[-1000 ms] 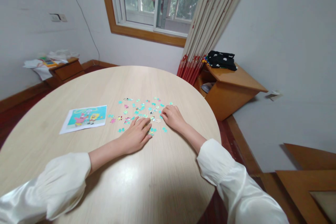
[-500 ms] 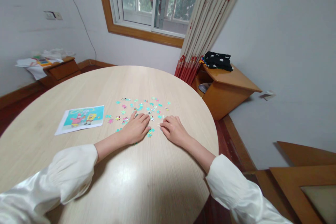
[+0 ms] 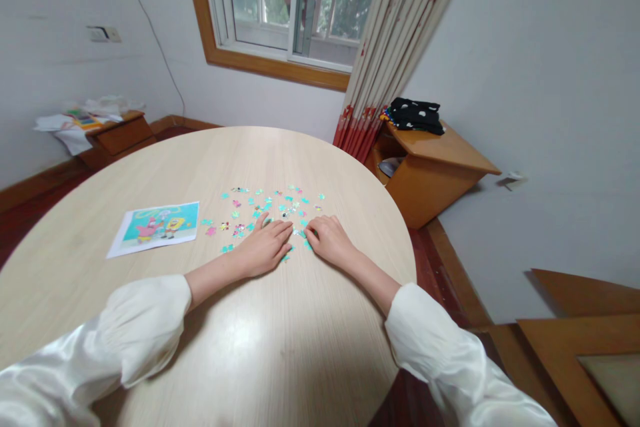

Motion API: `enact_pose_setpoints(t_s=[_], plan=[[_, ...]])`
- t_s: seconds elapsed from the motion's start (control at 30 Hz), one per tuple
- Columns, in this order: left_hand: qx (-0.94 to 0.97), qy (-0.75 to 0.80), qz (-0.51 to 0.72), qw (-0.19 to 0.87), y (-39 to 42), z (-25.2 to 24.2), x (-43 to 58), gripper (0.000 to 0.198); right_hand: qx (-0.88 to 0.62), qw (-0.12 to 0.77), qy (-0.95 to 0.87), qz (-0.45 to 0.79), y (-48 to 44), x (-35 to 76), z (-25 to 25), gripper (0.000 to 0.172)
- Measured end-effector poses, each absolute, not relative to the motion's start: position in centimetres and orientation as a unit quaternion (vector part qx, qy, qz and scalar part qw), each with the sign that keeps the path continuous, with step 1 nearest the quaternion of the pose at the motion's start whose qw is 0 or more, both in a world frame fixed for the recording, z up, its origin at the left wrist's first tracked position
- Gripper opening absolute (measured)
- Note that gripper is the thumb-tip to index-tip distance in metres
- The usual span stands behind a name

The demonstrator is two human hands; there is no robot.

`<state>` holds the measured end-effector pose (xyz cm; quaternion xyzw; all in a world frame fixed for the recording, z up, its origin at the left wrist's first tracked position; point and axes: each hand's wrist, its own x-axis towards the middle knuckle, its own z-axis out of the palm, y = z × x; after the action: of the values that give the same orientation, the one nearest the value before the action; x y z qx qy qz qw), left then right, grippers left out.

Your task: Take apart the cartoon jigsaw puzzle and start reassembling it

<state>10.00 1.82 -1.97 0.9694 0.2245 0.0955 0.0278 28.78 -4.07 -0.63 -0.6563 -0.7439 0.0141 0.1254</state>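
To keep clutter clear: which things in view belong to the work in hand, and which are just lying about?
In use:
Puzzle pieces at the left hand and right hand
Probably the printed picture beside them
Round table

Lying about:
Patterned black cloth on the cabinet by the curtain
Papers on the low drawer unit

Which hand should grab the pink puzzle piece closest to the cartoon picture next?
Probably the left hand: it's nearer the pink puzzle piece. The right hand is farther away, with the left hand in between.
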Motion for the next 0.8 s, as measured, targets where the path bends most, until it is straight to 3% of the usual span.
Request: enact_pose_setpoints(t_s=[0.27,0.4,0.53,0.8], plan=[[0.969,0.231,0.091,0.009,1.7,-1.9,9.0,0.042,-0.675,0.144,-0.724,0.0,-3.4,29.7,-0.4,0.018],[0.959,0.267,0.091,0.016,2.4,-1.9,8.5,0.049,-0.678,0.164,-0.716,-0.001,-3.0,30.5,-0.5,0.034],[0.93,0.362,0.065,0.019,3.5,-2.9,7.8,0.062,-0.705,0.065,-0.704,0.052,-2.7,31.0,-1.0,0.057],[0.93,0.364,0.034,0.021,2.9,-3.7,6.8,0.063,-0.728,0.009,-0.681,0.077,-3.4,31.2,-2.3,0.063]])
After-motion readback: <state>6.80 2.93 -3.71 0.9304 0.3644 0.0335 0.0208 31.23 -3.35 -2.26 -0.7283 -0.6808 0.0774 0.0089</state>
